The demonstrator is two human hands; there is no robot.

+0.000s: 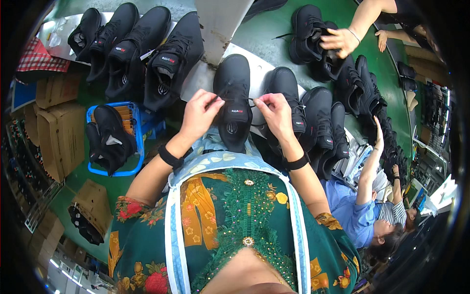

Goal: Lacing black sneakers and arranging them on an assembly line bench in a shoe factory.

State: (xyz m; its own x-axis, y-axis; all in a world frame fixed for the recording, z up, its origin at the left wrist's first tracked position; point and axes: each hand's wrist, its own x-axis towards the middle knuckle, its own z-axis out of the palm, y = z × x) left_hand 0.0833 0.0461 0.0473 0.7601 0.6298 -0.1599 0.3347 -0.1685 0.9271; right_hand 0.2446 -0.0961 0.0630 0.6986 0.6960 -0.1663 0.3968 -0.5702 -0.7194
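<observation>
A black lace-up shoe (233, 73) stands in front of me at the edge of the worktable, toe pointing away. My left hand (199, 115) is closed in a pinch on one end of its black shoelace (251, 101), to the left of the tongue. On the other side, my right hand (276, 115) pinches the opposite end, close to the shoe's right side. The lace is drawn out sideways over the tongue between both hands. Another black shoe (284, 83) stands just beyond my right hand, and a further one (172, 59) is left of my left hand.
More black shoes (131, 46) line the table at left and continue right. A grey post (220, 29) rises ahead. A co-worker's hand (340, 42) touches shoes at far right. A blue crate (139, 164) with shoes and cardboard cartons (61, 139) sit at left.
</observation>
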